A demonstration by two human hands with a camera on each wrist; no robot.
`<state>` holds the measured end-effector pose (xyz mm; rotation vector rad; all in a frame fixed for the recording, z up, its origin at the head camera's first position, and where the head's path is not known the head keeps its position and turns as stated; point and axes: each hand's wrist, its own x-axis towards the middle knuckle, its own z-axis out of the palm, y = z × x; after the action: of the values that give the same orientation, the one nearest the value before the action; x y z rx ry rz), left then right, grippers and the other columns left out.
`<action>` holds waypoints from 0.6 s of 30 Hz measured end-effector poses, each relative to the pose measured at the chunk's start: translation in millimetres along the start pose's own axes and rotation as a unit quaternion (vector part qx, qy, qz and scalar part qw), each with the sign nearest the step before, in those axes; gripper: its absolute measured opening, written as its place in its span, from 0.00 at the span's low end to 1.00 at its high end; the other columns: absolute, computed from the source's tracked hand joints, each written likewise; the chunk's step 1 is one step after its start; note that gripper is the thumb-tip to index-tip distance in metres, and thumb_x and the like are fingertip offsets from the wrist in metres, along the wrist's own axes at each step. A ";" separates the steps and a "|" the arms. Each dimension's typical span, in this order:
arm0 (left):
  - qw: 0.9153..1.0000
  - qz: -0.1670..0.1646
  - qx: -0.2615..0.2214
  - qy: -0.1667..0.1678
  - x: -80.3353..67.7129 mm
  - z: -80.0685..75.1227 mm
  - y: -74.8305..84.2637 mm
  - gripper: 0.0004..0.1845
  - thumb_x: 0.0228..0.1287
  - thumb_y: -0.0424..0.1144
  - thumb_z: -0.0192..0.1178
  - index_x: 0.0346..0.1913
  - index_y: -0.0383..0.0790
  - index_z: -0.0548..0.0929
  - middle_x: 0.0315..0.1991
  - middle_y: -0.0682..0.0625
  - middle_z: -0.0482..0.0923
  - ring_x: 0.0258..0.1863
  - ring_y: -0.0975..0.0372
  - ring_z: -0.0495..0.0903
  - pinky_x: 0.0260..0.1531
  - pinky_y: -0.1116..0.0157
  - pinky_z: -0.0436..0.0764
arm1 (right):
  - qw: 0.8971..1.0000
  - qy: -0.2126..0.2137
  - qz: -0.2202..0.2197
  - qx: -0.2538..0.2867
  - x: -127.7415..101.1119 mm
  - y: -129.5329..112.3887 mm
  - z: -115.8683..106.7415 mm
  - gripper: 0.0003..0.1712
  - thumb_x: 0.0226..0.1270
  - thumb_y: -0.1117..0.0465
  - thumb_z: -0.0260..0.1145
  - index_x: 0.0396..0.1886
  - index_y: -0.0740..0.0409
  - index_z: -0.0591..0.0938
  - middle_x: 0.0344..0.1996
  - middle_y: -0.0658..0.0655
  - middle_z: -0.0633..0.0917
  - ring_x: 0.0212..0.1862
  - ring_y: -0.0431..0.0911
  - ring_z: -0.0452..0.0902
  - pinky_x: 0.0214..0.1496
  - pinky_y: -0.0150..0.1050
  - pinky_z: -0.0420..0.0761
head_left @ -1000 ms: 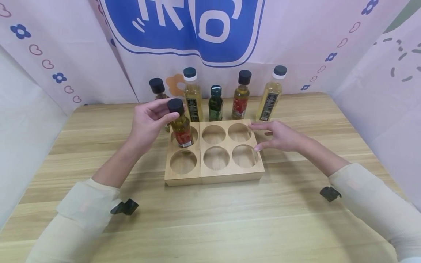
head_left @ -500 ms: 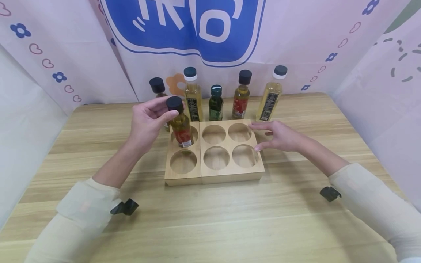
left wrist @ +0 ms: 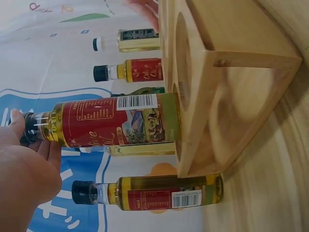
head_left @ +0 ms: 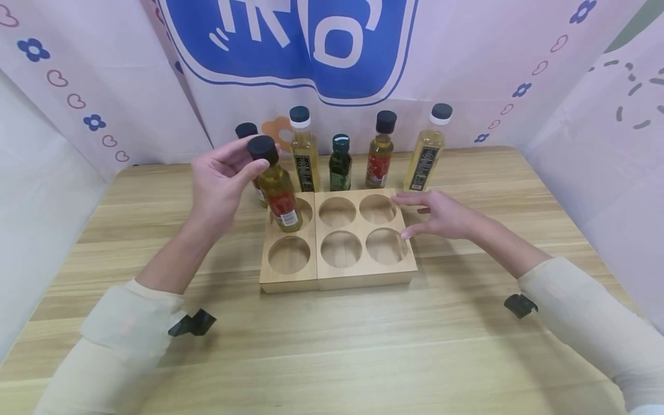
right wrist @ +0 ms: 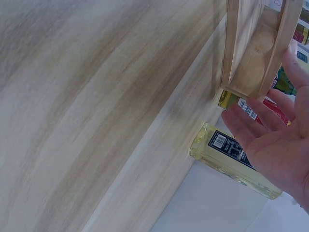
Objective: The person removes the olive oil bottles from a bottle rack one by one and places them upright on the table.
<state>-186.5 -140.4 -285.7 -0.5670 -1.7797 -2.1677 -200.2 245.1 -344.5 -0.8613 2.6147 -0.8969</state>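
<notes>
My left hand [head_left: 215,187] pinches an olive oil bottle [head_left: 282,199] at its black cap and neck. The bottle has a red label and leans slightly, its base at the back-left hole of a wooden bottle rack [head_left: 365,279]. In the left wrist view, the olive oil bottle's base [left wrist: 171,116] overlaps the rack's top face. With fingers extended, my right hand [head_left: 441,214] touches the right side of the rack. Round holes in two rows show in the rack's top, and no bottle stands in the others.
Behind the rack stand a black-capped bottle [head_left: 246,130] partly hidden by my left hand, a tall pale oil bottle [head_left: 306,164], a small green bottle [head_left: 340,170], a red-label bottle [head_left: 380,164] and another tall pale bottle [head_left: 426,157]. A printed cloth [head_left: 456,63] hangs behind the table.
My left hand has moved left and slightly up, tilting the olive oil bottle's cap leftward while its base stays near the back-left hole. The right hand keeps its place.
</notes>
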 end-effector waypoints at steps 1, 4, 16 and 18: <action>1.000 0.004 0.002 0.004 0.5 -0.3 1.1 0.17 0.65 0.17 0.64 0.53 0.34 0.88 0.44 0.48 0.90 0.46 0.59 0.90 0.56 0.64 0.82 | 1.000 0.000 0.000 0.000 0.1 0.2 0.0 0.45 0.60 0.59 0.80 0.73 0.70 0.71 0.74 0.71 0.66 0.75 0.67 0.62 0.67 0.61 0.73; 1.000 0.012 -0.011 0.017 2.4 -1.2 4.4 0.17 0.65 0.17 0.64 0.54 0.32 0.87 0.44 0.46 0.90 0.46 0.58 0.90 0.58 0.63 0.82 | 1.000 -0.002 0.001 0.000 0.3 0.8 0.0 0.45 0.60 0.59 0.80 0.73 0.69 0.71 0.74 0.71 0.66 0.75 0.67 0.62 0.67 0.61 0.73; 0.994 0.053 -0.067 0.062 6.8 -12.3 22.5 0.19 0.60 0.23 0.72 0.55 0.23 0.85 0.45 0.38 0.89 0.45 0.54 0.90 0.60 0.61 0.80 | 1.000 -0.002 0.011 0.008 -0.5 1.9 -0.4 0.46 0.59 0.58 0.81 0.74 0.68 0.71 0.75 0.70 0.66 0.76 0.66 0.61 0.68 0.60 0.72; 0.993 0.048 -0.081 0.078 7.3 -15.8 24.8 0.20 0.59 0.22 0.73 0.55 0.22 0.84 0.45 0.37 0.89 0.45 0.54 0.90 0.60 0.61 0.80 | 1.000 -0.003 0.011 0.009 -0.6 1.7 -0.4 0.46 0.59 0.58 0.81 0.74 0.68 0.71 0.75 0.70 0.66 0.76 0.66 0.61 0.68 0.61 0.72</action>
<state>-183.6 -160.6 -263.4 -0.4929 -1.4771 -2.2373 -200.6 246.8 -345.3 -0.8272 2.6029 -0.9081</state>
